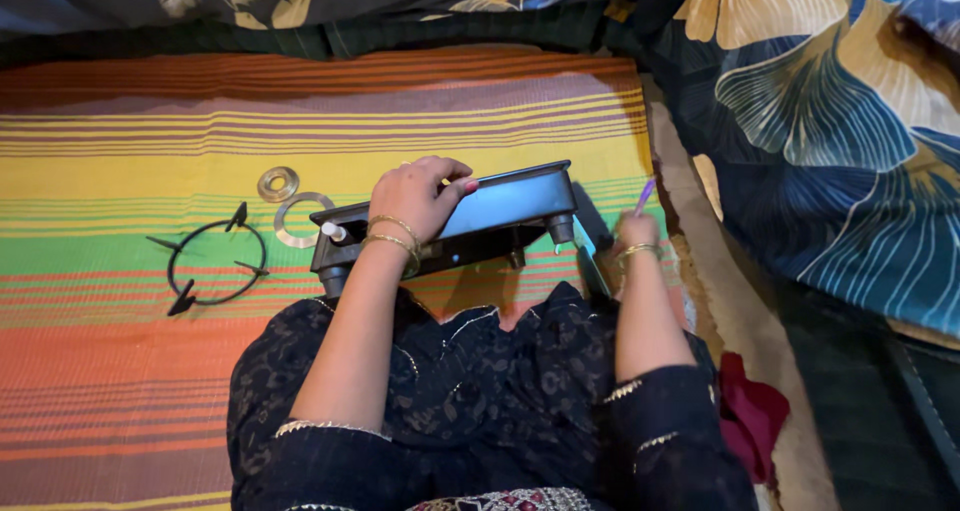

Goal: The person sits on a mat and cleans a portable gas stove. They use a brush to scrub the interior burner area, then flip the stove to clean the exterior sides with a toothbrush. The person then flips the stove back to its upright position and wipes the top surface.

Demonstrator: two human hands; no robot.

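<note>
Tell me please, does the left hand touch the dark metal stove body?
Touching. The head view shows the left hand lying flat on top of the tilted stove body, fingers pressed on its upper surface, no gap visible.

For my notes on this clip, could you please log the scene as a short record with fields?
left hand: rests on top of the tilted dark stove body
right hand: grips a purple-handled tool at the stove's right end
pan support: black ring lying on the mat, left of the stove
metal rings: two, between pan support and stove
surface: striped mat
</note>
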